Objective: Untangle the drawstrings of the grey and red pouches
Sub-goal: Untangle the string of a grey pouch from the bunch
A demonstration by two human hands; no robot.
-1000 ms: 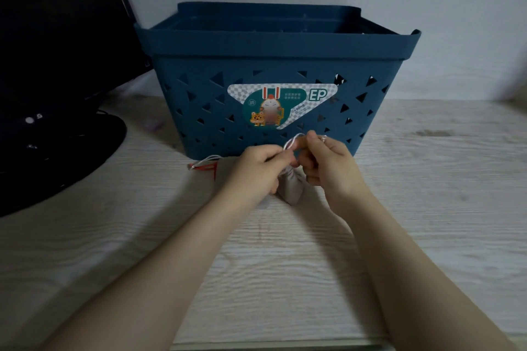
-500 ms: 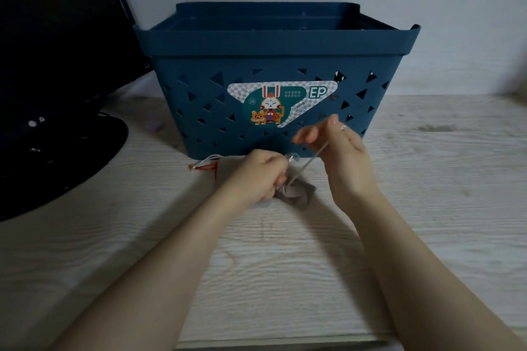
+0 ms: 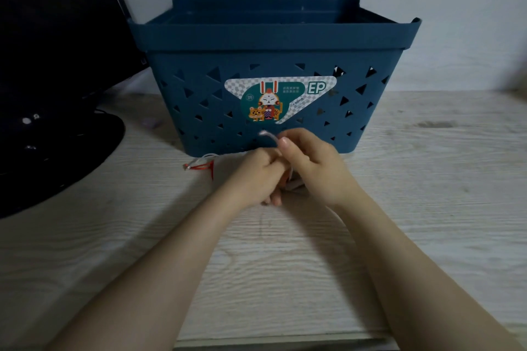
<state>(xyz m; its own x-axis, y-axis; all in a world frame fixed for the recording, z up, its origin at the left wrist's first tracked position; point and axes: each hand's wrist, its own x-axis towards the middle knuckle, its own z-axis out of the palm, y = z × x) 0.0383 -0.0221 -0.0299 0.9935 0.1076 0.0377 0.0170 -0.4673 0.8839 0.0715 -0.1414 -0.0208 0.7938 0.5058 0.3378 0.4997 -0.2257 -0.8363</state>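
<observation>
pale wooden table point(image 3: 427, 208): both hands point(image 3: 285, 174) pinch the white drawstring point(image 3: 269, 135), its loop pointing up-left

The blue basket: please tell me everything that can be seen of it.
The blue basket looks like dark blue plastic, with a wide folded rim, walls narrowing downward, and many small triangular holes. A sticker on its front wall shows a cartoon rabbit, tigers and the letters EP. It stands upright on the pale wooden table, near the white wall. Both hands work just in front of it; contact cannot be told.
</observation>
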